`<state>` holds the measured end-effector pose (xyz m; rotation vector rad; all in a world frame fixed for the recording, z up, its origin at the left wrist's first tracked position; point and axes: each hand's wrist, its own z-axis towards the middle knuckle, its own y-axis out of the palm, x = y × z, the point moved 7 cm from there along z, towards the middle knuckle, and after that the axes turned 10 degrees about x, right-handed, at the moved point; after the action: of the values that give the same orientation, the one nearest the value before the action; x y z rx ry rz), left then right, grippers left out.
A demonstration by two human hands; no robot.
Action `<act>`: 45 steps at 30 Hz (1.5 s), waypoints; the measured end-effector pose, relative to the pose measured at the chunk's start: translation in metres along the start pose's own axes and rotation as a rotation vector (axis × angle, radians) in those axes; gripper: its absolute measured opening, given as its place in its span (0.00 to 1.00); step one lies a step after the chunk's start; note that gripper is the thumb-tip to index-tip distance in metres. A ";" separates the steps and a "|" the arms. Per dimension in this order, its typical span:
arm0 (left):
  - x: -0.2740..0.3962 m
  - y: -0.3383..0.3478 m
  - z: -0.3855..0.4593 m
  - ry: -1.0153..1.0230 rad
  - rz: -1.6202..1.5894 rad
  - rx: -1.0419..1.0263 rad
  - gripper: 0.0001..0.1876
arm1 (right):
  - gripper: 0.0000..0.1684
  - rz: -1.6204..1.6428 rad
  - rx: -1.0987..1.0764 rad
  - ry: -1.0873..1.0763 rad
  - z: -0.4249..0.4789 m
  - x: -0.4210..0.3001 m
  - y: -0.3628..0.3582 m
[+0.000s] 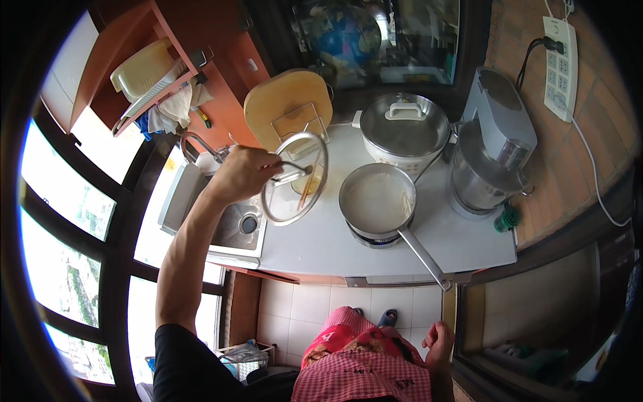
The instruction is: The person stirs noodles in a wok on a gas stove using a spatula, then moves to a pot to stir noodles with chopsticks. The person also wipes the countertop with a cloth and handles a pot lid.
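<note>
My left hand (242,173) grips the dark handle of a round glass lid (281,198) with a metal rim. The lid is tilted in the air, left of a long-handled saucepan (378,201) and apart from it. Cloudy whitish liquid fills much of the pan, and pale strands like noodles show at its right side. Beneath the pan is a small round burner (379,242). Seen through the lid, a pair of chopsticks (307,187) rests in a glass bowl (296,187). My right hand (439,344) hangs by the checked apron (361,369), fingers curled, with nothing visible in it.
Behind the saucepan stands a white pot (404,130) under a glass lid. A stand mixer (495,145) and a green scrub brush (507,218) are at the right. At the left are a sink (238,236) and faucet (188,145); a wooden cutting board (289,103) leans behind. A power strip (560,70) hangs on the wall.
</note>
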<state>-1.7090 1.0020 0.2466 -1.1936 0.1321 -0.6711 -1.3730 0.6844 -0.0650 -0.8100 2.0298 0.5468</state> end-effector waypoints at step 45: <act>-0.117 0.185 0.000 0.776 0.074 0.062 0.04 | 0.17 -0.152 0.317 -0.352 -0.035 -0.007 0.032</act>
<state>-1.7270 1.1035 0.0536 -0.8101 0.7937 -1.0365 -1.4124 0.6869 -0.0380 -0.6192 1.6596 0.2500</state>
